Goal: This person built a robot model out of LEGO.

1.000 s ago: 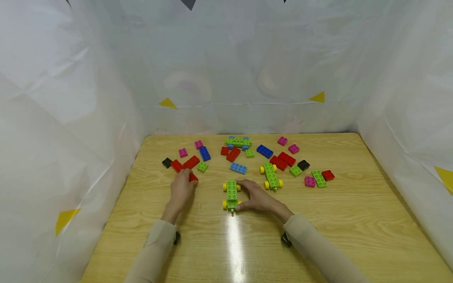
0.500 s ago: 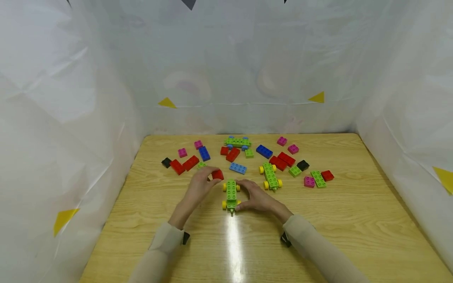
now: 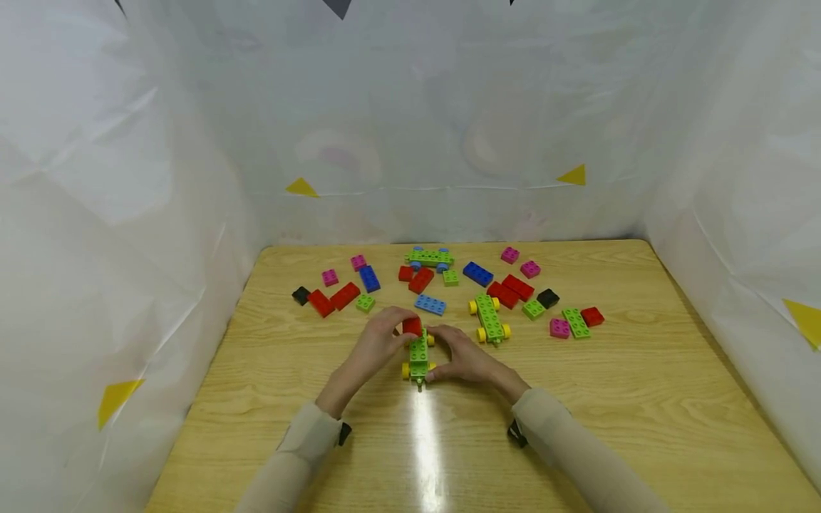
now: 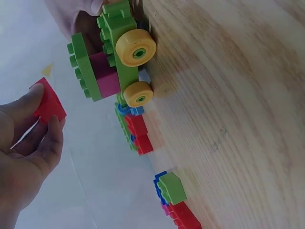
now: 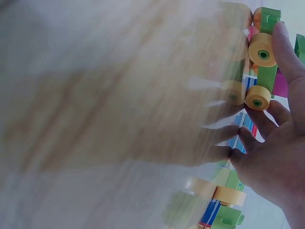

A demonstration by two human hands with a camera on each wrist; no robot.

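In the head view my left hand pinches a small red brick over the far end of a toy car. The left wrist view shows that red brick between thumb and fingertips, apart from the car. The car has a green base on yellow wheels, with a magenta brick on it and a green studded brick on top. Along the car's right side, my right hand holds it between thumb and fingers, close to the wheels.
A second green car base with yellow wheels stands to the right. Another with blue wheels is at the back. Loose bricks lie around, among them a light blue one, a lime one and red ones. White sheeting surrounds the table.
My left hand has lifted the red brick from the left group and carried it right, over the car's far end. The right hand has stayed at the car.
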